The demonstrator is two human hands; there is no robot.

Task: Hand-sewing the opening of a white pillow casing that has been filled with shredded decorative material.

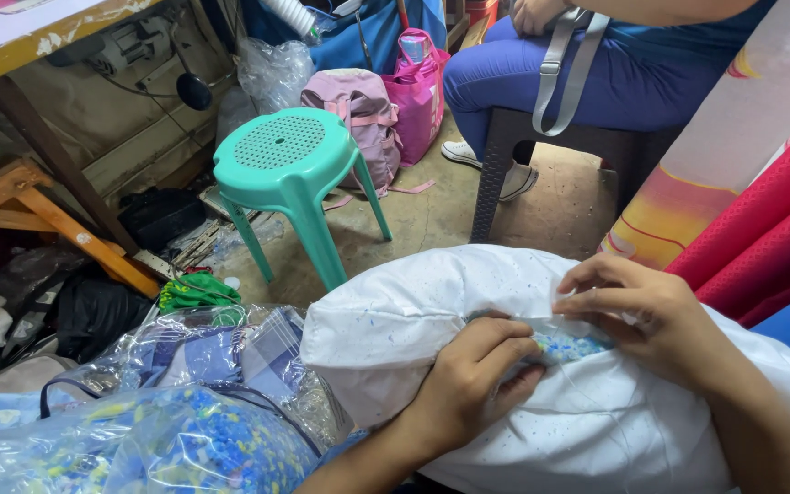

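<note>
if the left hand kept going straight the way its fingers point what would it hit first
The left hand points toward the open seam of the white pillow, so it would likely meet the blue speckled stuffing there first, then the right hand close behind; depth is unclear.

There is one view only, from a camera on the person's head, tilted steeply down and forward. It sits close over the lap: the white pillow (596, 421) fills the frame from 4 to 6 o'clock, very near the lens. Farther out, the floor runs up toward 12 o'clock, with a green stool (294, 160) at 11 and a seated person (614, 64) at 1.
</note>
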